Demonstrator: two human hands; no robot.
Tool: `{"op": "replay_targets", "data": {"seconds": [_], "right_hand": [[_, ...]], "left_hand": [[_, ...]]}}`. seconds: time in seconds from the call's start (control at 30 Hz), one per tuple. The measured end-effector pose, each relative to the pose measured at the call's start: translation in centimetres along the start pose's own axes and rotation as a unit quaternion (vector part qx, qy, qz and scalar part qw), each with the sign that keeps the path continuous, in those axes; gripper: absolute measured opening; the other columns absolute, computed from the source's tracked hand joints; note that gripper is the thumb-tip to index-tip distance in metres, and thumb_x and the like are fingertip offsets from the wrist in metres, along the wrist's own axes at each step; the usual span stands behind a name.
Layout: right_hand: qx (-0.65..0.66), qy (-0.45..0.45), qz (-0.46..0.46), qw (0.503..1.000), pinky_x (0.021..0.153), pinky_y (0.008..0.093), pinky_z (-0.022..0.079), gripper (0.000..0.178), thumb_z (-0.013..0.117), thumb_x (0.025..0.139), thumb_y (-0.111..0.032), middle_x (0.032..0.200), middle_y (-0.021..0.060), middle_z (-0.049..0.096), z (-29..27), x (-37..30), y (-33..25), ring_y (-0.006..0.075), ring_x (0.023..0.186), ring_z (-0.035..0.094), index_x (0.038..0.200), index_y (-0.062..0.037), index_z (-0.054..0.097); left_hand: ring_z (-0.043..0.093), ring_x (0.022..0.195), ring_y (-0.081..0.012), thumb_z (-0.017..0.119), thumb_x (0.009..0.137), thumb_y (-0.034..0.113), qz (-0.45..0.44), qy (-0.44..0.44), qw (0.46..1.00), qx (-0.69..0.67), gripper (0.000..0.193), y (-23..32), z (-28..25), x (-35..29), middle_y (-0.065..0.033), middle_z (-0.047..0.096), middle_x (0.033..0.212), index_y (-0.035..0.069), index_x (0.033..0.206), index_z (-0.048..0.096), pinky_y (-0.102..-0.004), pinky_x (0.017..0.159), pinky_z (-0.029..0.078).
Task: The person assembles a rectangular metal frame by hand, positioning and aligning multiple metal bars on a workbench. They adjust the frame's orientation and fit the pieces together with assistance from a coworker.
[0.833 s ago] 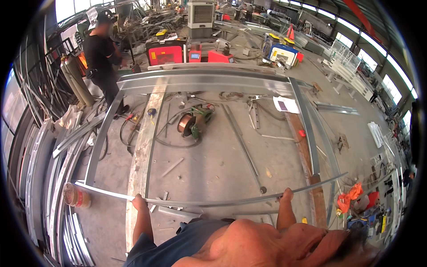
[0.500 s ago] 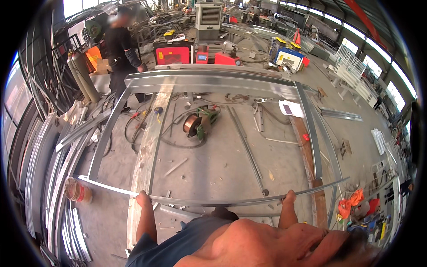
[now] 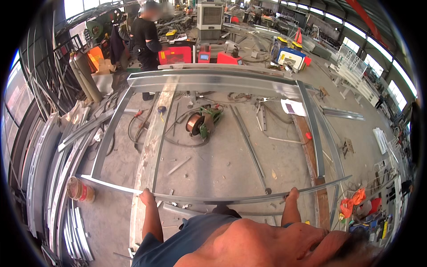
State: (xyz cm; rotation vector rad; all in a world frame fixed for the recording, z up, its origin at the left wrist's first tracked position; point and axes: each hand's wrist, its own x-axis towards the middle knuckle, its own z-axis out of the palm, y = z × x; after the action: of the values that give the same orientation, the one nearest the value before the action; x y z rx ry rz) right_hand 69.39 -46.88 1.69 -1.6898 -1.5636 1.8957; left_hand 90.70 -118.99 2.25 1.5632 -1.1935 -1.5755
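Long metal rail [image 3: 222, 200]: runs crosswise in front of the person, along the near side of the metal frame; both hands on it.
Rail handling: probably light for its length, stiff but a bit springy mid-span; smooth metal, so likely slick; edges may be sharp; could bend or dent, hardly brittle. Bowed look maybe just lens.
Rail hold points: two spread grips, inboard of the ends, as the hands are now; one-handed would likely tip or twist.
Left hand [image 3: 146, 195]: fingers look curled round rail, left of middle; fingertips hidden.
Right hand [image 3: 293, 194]: same, right of middle; fingertips hidden.
Left side bar [image 3: 109, 138], right side bar [image 3: 314, 129]: near ends just by rail; contact, cannot tell.
Far crosspiece [image 3: 213, 82]: wide, shiny, at frame's far side.
Support beams: pale one [image 3: 153, 138] left, brown one [image 3: 307, 153] right.
Wire spool [image 3: 194, 124]: on floor, inside frame outline.
Bucket [image 3: 81, 190]: near rail's left end.
Co-worker [image 3: 146, 40]: standing beyond far left corner.
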Motion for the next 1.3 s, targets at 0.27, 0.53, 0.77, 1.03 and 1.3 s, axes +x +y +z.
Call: {"op": "replay_targets", "data": {"seconds": [0.27,0.53,0.77,1.03,1.3], "right_hand": [[0.028,0.004,0.012,1.000,0.054,0.0432,0.044,0.024,0.052,0.078,-0.025,0.084,0.0113,0.050,0.2,-0.6,-0.1,0.0234,0.066,0.049,0.097,-0.0102,0.052],[0.016,-0.018,0.023,0.999,0.059,0.0469,0.045,0.021,0.049,0.078,-0.023,0.080,0.0127,0.048,0.4,0.7,0.2,0.0232,0.062,0.046,0.093,-0.0086,0.048],[0.004,-0.045,0.025,0.999,0.063,0.0510,0.044,0.020,0.048,0.078,-0.021,0.079,0.0146,0.047,-0.2,2.5,0.2,0.0245,0.062,0.045,0.091,-0.0067,0.046],[0.029,-0.035,0.025,0.999,0.060,0.0498,0.044,0.018,0.047,0.078,-0.021,0.078,0.0152,0.045,0.1,1.2,0.3,0.0253,0.061,0.044,0.089,-0.0068,0.045],[0.017,-0.013,0.023,1.000,0.058,0.0468,0.044,0.017,0.048,0.077,-0.021,0.077,0.0134,0.045,0.3,1.2,0.3,0.0240,0.061,0.045,0.088,-0.0080,0.044]], "left_hand": [[0.045,0.048,-0.0221,0.052,0.073,0.018,0.003,0.011,1.000,0.015,0.024,0.3,0.2,-0.3,-0.0112,0.047,0.059,-0.003,0.062,0.049,-0.0404,0.045,0.036],[0.056,0.055,-0.0353,0.051,0.069,0.020,0.033,0.034,0.995,0.086,0.034,-0.9,-0.3,1.6,-0.0254,0.055,0.059,-0.014,0.069,0.057,-0.0468,0.061,0.044],[0.061,0.070,-0.0423,0.051,0.070,0.022,0.037,0.048,0.991,0.116,0.037,-1.6,0.0,2.2,-0.0295,0.060,0.068,-0.013,0.071,0.059,-0.0475,0.074,0.045],[0.062,0.086,-0.0445,0.052,0.072,0.026,0.018,0.032,0.986,0.164,0.043,-2.2,-0.3,3.0,-0.0326,0.062,0.082,-0.015,0.083,0.060,-0.0458,0.083,0.046],[0.063,0.078,-0.0427,0.053,0.070,0.025,0.004,0.034,0.990,0.136,0.041,-1.7,-0.4,2.6,-0.0310,0.062,0.077,-0.014,0.082,0.060,-0.0453,0.078,0.047]]}}
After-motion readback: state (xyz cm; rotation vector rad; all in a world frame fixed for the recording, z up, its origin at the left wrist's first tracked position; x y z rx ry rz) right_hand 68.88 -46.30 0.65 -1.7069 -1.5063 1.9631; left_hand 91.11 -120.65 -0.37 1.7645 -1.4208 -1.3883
